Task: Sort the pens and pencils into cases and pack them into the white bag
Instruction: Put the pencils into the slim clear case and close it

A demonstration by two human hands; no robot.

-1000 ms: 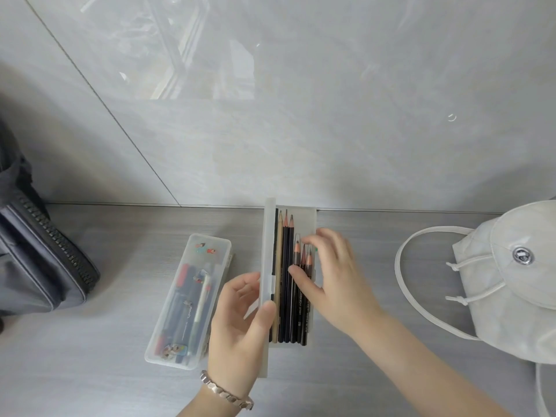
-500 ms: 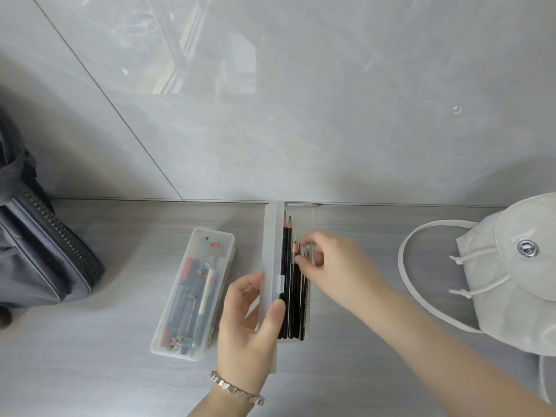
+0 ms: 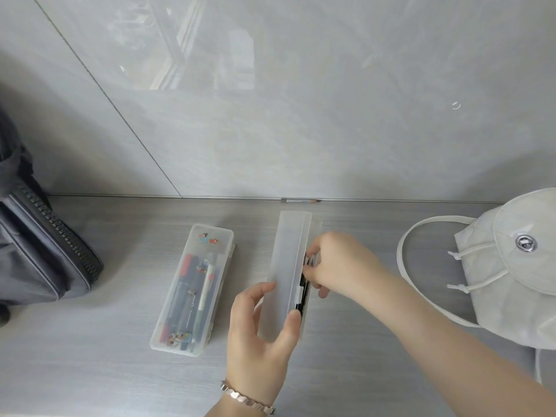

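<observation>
A frosted pencil case point(image 3: 289, 260) lies in the middle of the table with its lid swung nearly down over the dark pencils point(image 3: 304, 288), of which only a sliver shows. My left hand point(image 3: 264, 335) grips the lid's near end between thumb and fingers. My right hand point(image 3: 337, 266) is at the case's right edge, its fingertips tucked into the gap against the pencils. A closed clear case point(image 3: 192, 290) full of pens lies to the left. The white bag point(image 3: 517, 266) sits at the right with its flap shut.
A single loose pencil point(image 3: 299, 200) lies along the wall behind the frosted case. A dark grey zipped bag point(image 3: 39, 254) stands at the left edge. The white bag's strap point(image 3: 404, 266) loops across the table toward my right arm.
The lid has swung from upright down over the pencils, hiding most of them. My right hand shifted to the case's right edge. The loose pencil by the wall came into view.
</observation>
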